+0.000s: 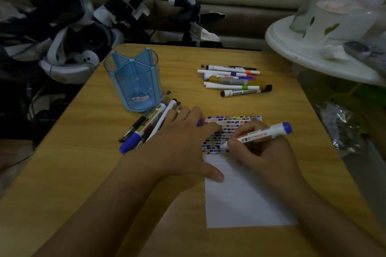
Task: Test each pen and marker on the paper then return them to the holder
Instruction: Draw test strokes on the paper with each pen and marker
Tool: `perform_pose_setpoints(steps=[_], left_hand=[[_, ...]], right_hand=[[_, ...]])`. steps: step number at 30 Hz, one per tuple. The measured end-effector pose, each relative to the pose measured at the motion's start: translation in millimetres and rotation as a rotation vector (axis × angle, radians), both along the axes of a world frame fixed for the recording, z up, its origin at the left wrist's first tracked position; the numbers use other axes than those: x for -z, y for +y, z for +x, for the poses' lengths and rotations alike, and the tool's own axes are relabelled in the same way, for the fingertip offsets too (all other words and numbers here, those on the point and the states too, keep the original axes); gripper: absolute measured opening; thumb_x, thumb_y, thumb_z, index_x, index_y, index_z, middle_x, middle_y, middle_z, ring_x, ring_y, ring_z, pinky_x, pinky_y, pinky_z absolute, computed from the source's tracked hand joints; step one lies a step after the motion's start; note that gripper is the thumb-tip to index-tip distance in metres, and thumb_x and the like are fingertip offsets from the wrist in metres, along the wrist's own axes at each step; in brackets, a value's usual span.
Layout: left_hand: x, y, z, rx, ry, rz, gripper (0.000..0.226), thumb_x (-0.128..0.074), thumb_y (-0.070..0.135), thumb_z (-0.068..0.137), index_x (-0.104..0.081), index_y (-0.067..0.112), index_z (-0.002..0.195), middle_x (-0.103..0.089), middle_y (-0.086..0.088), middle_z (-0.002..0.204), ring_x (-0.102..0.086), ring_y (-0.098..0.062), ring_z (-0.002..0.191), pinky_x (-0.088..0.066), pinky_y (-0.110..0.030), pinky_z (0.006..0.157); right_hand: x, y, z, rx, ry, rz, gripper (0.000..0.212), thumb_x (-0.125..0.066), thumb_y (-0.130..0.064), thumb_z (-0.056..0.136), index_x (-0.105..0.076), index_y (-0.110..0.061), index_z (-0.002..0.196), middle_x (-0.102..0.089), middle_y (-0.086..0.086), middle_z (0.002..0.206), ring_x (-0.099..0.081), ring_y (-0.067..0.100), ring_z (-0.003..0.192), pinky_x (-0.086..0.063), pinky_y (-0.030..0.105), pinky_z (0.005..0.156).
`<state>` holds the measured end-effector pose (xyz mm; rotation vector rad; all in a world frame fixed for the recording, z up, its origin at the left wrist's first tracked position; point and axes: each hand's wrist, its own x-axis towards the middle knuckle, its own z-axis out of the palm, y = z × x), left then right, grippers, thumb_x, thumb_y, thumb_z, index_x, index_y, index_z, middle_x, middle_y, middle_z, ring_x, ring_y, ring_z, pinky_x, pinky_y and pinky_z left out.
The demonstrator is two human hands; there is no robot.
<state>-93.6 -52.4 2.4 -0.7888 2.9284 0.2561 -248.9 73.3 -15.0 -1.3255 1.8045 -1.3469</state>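
My right hand (261,152) grips a white marker with a blue end (263,134), its tip down on the white paper (240,200) among rows of coloured test marks (231,123). My left hand (183,144) lies flat on the paper's left edge with fingers straight, and a small blue cap (198,123) shows under the fingers. The blue pen holder (133,81) stands upright at the back left with nothing in it. Beside it lies a group of pens and markers (146,127). A second pile of markers (234,80) lies at the back right.
The wooden table (104,173) ends close behind the holder. Dark headsets and cables (69,27) are heaped beyond its back left corner. A white round tray with glassware (325,48) overhangs the right side, with crinkled foil wrap (342,129) below it.
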Motion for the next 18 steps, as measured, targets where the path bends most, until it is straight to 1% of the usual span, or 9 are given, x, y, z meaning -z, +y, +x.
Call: perform_pose_setpoints(steps=[4,8,12,18], left_hand=[[0.4,-0.8,-0.8,-0.004,-0.006,0.001,0.103,-0.051,0.092,0.062,-0.020,0.045,0.148,-0.026,0.003,0.131,-0.023,-0.019,0.123,-0.024,-0.041,0.108],[1.2,-0.6,-0.6,-0.005,-0.009,0.000,0.103,-0.051,0.092,0.062,-0.019,0.045,0.148,-0.025,0.003,0.133,-0.023,-0.019,0.123,-0.024,-0.041,0.109],[1.2,-0.9,-0.9,-0.006,-0.010,0.002,0.104,-0.052,0.091,0.062,-0.018,0.045,0.148,-0.025,0.002,0.134,-0.023,-0.019,0.124,-0.023,-0.040,0.108],[-0.7,-0.5,-1.6,-0.006,-0.012,0.009,0.101,-0.053,0.090,0.062,-0.020,0.045,0.147,-0.026,0.002,0.131,-0.024,-0.019,0.123,-0.023,-0.040,0.108]], right_hand=[[1.7,-0.5,1.5,-0.005,-0.017,0.013,0.012,-0.078,-0.017,0.081,-0.069,-0.023,0.085,-0.071,-0.007,0.076,-0.068,0.009,0.071,-0.054,0.023,0.060],[5.6,-0.6,0.8,0.030,0.041,0.011,0.015,-0.078,-0.014,0.081,-0.069,-0.025,0.083,-0.072,-0.010,0.077,-0.069,0.005,0.075,-0.055,0.020,0.063],[8.2,0.0,0.2,0.059,0.082,0.026,0.007,-0.073,-0.025,0.081,-0.070,-0.030,0.084,-0.072,-0.010,0.076,-0.070,0.005,0.074,-0.056,0.021,0.062],[9.2,-0.1,-0.4,0.047,0.098,0.041,0.006,-0.072,-0.024,0.084,-0.071,-0.029,0.084,-0.072,-0.005,0.075,-0.070,0.008,0.071,-0.059,0.037,0.064]])
